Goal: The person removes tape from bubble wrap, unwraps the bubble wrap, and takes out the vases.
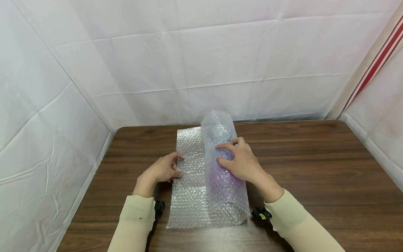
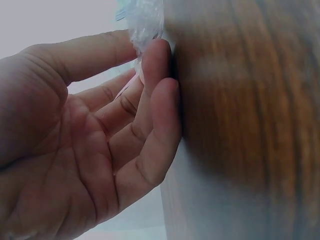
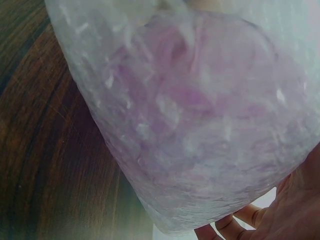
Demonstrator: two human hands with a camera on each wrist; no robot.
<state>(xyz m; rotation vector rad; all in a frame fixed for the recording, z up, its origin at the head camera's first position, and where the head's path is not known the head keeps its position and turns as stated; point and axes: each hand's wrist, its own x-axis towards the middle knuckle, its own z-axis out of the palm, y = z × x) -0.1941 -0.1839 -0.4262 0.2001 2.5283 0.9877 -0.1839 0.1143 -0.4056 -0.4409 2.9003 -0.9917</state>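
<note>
A sheet of bubble wrap (image 1: 190, 196) lies on the table, its right part folded over into a loose roll. Through the roll shows an object (image 1: 221, 178), bluish at the far end and purple at the near end; its kind is blurred by the wrap. The right wrist view shows it as a rounded pinkish-purple shape (image 3: 200, 95). My left hand (image 1: 163, 169) pinches the sheet's left edge between thumb and fingers, with fingertips (image 2: 165, 97) low against the tabletop. My right hand (image 1: 244, 161) rests on the roll, thumb and fingers spread over it.
The brown wood-grain table (image 1: 315, 168) extends to both sides of the wrap. White cloth walls (image 1: 220, 56) stand behind it and at left and right. A red-striped strip (image 1: 374, 66) runs down the back right corner.
</note>
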